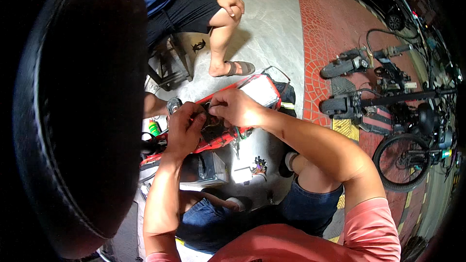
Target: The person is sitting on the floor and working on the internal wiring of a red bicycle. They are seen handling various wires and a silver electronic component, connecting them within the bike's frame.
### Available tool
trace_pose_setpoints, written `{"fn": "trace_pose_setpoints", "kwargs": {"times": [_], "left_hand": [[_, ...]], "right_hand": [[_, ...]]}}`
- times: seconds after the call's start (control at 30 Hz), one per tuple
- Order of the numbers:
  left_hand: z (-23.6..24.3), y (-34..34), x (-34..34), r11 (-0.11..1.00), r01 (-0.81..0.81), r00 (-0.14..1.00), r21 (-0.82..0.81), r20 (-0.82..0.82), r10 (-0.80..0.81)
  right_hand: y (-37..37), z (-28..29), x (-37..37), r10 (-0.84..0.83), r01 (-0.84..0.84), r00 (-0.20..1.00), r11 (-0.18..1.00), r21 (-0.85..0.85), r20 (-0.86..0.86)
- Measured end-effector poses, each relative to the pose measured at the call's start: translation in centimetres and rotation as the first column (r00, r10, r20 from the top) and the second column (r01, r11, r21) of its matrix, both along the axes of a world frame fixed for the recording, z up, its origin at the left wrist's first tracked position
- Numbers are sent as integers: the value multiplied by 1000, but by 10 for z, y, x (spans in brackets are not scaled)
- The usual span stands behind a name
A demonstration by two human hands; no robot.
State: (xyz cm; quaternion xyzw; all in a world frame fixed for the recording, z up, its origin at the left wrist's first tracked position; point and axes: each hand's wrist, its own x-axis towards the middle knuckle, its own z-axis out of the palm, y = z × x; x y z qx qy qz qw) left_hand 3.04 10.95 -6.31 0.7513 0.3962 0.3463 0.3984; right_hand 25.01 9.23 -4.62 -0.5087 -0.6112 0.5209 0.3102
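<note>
Both hands at work on a red frame (221,140), held over the lap, above a grey paved floor (272,34). Left hand (184,128) curled around the dark middle part of the frame, fingers closed on it from the left side. Right hand (235,106) just above, fingertips pinched together on something small at the same dark spot; too small and too hidden to say what is pinched, maybe a wire or a connector. Hands almost touching each other.

Judged as somewhere in the middle of the work: frame open, inner dark parts exposed, nothing closed up yet. A bundle of coloured wires (259,165) lying loose on the floor below, near a small white piece, and a grey box (204,170) under the frame, so several parts look not yet fitted. Probably left: finishing the small joint between the fingers, then the loose wires, then closing the frame.

Around: another person seated on a stool (170,63) at the top, hand on knee, foot in a sandal (238,68). To the right, on red paving, scooters (359,63) and a bicycle wheel (403,162). Large black tyre (73,111) filling the left side of the view.
</note>
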Motion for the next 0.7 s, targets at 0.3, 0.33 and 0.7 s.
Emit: {"fn": "trace_pose_setpoints", "kwargs": {"times": [0.3,0.33,0.7], "left_hand": [[10,13,3,622,188,919,-760,359,161],[11,15,4,595,193,914,-780,363,180],[7,18,-3,683,210,865,-700,458,204]], "right_hand": [[-4,-9,8,64,-64,980,998,9,-187],[-5,-9,8,57,-55,980,998,14,-191],[3,-10,14,0,-19,984,994,-103,-176]]}}
